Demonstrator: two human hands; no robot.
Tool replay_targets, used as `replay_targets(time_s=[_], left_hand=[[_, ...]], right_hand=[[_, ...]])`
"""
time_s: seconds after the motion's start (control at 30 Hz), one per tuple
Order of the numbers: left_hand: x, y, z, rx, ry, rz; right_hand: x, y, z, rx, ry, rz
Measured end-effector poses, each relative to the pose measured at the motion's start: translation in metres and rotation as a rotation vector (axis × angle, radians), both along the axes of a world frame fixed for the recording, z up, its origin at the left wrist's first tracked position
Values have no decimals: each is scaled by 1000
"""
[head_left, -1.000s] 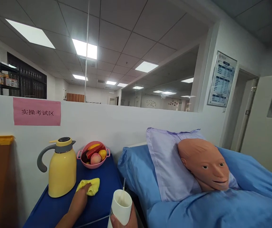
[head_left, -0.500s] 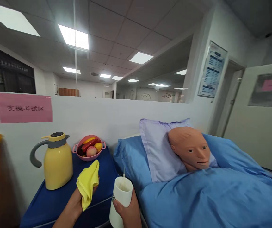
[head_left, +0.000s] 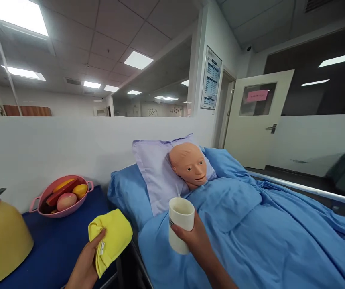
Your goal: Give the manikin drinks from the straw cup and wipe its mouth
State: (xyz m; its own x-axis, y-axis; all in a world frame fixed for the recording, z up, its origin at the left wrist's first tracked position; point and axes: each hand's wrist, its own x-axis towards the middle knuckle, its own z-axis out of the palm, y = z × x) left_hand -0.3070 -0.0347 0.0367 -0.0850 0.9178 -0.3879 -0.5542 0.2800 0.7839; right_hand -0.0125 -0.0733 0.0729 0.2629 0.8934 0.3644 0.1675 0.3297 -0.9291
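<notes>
Pinched between the thumb and fingers of my left hand (head_left: 87, 259) is a folded yellow cloth (head_left: 114, 237), held above the edge of the bedside stand. My right hand (head_left: 192, 233) wraps round a white cup (head_left: 178, 237), which is upright over the bed. A thin straw (head_left: 177, 191) sticks up from the cup's far rim. Beyond the cup, a manikin's head (head_left: 189, 166) rests on a pale lilac pillow (head_left: 160, 180), with its face turned to the right and its body under a blue quilt (head_left: 238, 228).
A dark blue bedside stand (head_left: 58, 245) carries a pink basket (head_left: 65, 214) of fruit and a yellow thermos jug (head_left: 2, 241) at the left. A white bed rail (head_left: 307, 189) runs along the far side. An open door (head_left: 253, 132) stands behind the bed.
The view has swung to the right. My right hand has carried the cup from beside the stand to over the bed, nearer the manikin. The cloth in my left hand now shows flatter.
</notes>
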Motion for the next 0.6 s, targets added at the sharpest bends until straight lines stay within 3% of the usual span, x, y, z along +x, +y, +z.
replay_targets(time_s=[0.23, 0.37, 0.53, 0.6], left_hand=[[80, -7, 11, -11, -172, 28], [109, -9, 4, -1, -378, 9], [139, -3, -20, 234, -740, -384], [157, 0, -26, 308, -818, -480]], right_hand=[[91, -1, 4, -81, -91, -149], [131, 11, -5, -93, -109, -189], [155, 24, -12, -106, -97, -108], [159, 28, -13, -114, -93, -79]])
